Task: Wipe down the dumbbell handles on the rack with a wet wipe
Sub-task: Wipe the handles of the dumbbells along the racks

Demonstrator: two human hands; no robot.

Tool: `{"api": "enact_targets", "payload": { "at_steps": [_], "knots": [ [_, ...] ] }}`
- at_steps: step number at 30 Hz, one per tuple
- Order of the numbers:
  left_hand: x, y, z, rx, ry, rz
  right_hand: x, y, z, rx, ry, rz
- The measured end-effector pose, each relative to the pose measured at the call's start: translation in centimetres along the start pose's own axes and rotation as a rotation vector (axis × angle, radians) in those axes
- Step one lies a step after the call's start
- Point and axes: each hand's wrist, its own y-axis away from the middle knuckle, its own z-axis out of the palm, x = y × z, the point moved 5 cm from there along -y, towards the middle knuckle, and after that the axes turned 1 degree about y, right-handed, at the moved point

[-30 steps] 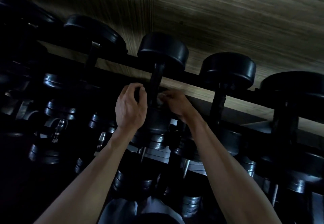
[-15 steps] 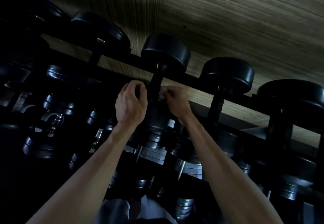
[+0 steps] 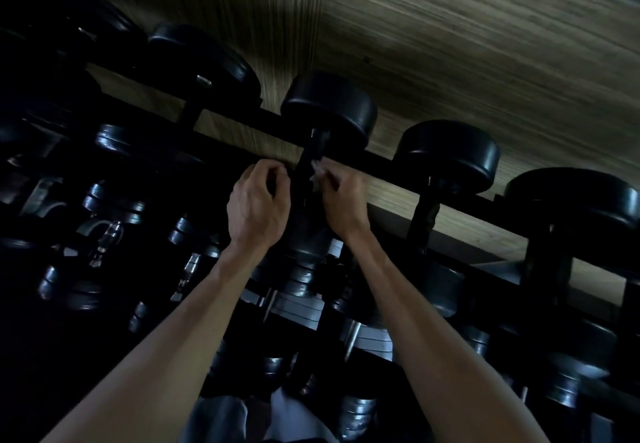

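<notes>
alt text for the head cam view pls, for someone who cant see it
Two bare hands reach to one black dumbbell handle on a dark rack: the right hand pinches a white wet wipe against it, the left hand curls at its other side. More black dumbbells line the rack's tiers, over a wood-grain floor.

Dim light, streaked wood-grain floor, darker shadowed band at its left

one head-worn view, looking forward and steeply down, close over the dumbbell rack and wooden floor behind.
</notes>
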Motion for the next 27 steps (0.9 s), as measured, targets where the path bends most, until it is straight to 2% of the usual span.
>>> {"api": "enact_targets", "payload": {
  "at_steps": [2, 3, 7, 10, 14, 19, 27],
  "knots": [
    [0.2, 0.1, -0.1, -0.002, 0.006, -0.008, 0.6, 1.0, -0.2, -0.141, 0.036, 0.058],
    [0.2, 0.1, -0.1, 0.003, 0.009, -0.011, 0.7, 1.1, -0.5, -0.153, 0.038, 0.078],
    [-0.9, 0.7, -0.4, 0.052, 0.079, -0.078, -0.7, -0.6, -3.2, 0.128, 0.084, -0.016],
    [-1.8, 1.6, -0.4, 0.06, 0.14, -0.107, -1.8, -2.9, -3.0, 0.184, 0.111, -0.118],
    [-2.1, 1.7, -0.3, 0.066, 0.132, -0.117, -2.2, -3.0, -0.8, 0.058, 0.228, -0.271],
    [-2.1, 1.7, -0.3, 0.083, 0.121, -0.123, -0.9, -1.6, -1.0, -0.139, 0.155, -0.233],
    [-2.1, 1.7, -0.3, 0.069, 0.111, -0.139, -1.2, 0.7, -0.6, -0.186, 0.118, -0.237]
  ]
}}
